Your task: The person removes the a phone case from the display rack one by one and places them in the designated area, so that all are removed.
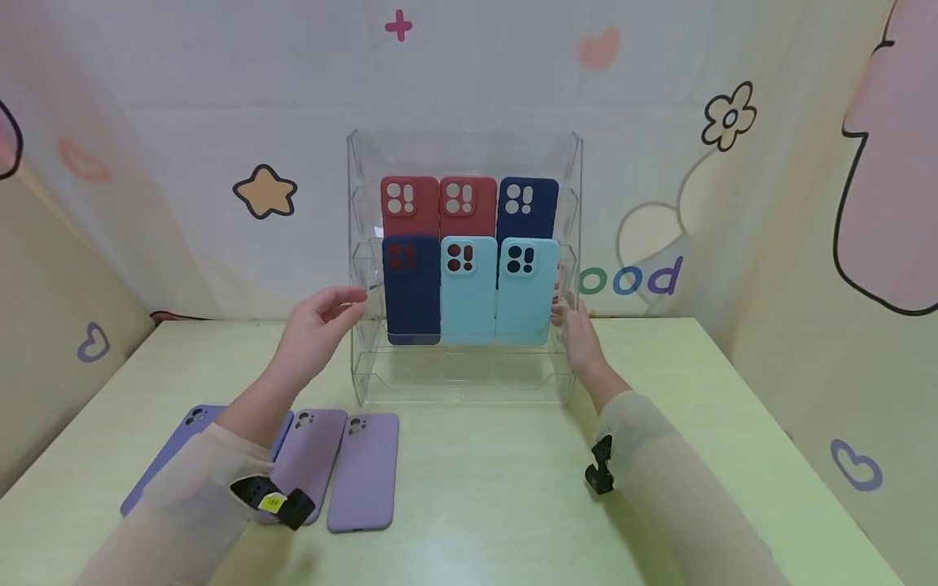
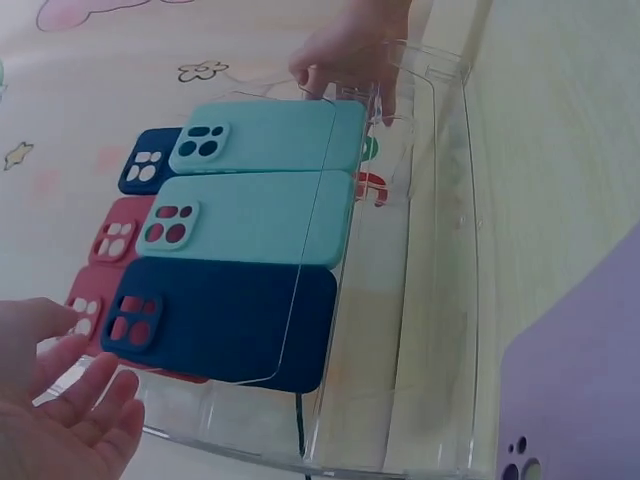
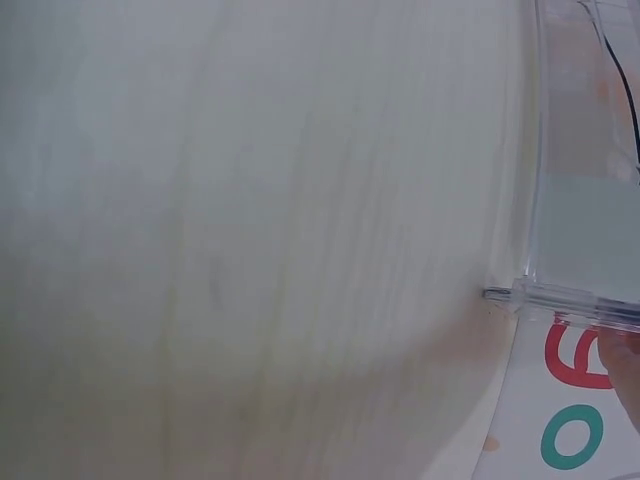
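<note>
A clear acrylic display rack point(image 1: 462, 391) stands upright on the table, holding two rows of phone cases. Two red cases point(image 1: 467, 220) and a navy case point(image 1: 538, 216) form the upper row. Below them are another navy case point(image 1: 412, 301) and two light blue cases point(image 1: 469, 301). My left hand point(image 1: 315, 325) is at the rack's left side, its fingers loosely bent with nothing in them; the left wrist view shows the palm beside the lower navy case point(image 2: 230, 320). My right hand point(image 1: 582, 338) grips the rack's right side, its fingers partly seen through the clear panel.
On the table to the front left lie a lilac phone case point(image 1: 364, 472), a purple case point(image 1: 318, 456) beside it, and bluer cases point(image 1: 172, 456) partly under my left forearm. A printed cloth point(image 1: 476, 65) hangs behind the rack.
</note>
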Demonstrator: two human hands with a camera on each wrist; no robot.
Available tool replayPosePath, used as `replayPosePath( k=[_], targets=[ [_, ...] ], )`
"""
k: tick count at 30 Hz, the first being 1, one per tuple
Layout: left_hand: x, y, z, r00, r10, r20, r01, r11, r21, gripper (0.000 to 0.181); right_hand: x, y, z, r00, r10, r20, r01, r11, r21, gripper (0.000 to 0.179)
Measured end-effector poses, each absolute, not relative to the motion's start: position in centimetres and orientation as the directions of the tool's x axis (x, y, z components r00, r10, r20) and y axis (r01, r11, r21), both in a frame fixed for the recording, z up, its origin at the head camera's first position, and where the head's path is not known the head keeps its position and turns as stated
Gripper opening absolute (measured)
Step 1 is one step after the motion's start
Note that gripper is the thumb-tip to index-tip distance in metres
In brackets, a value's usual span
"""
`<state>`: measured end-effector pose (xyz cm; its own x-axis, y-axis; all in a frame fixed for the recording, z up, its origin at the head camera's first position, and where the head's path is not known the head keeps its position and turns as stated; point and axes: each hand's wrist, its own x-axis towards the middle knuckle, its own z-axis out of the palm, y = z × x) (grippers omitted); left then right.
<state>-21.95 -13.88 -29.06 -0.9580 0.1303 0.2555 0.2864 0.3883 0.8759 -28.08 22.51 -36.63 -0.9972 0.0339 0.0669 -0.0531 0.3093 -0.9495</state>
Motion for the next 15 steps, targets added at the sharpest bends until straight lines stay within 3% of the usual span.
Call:
replayPosePath(
  k=[15],
  targets=[
    [-25.7,-11.6,-30.1,-0.971,0.053,0.233,0.230,0.463,0.856,0.040,-28.2,22.4,-36.8,-0.997,0.038,0.072,-0.055,0.331,-0.942,0.057]
  ],
)
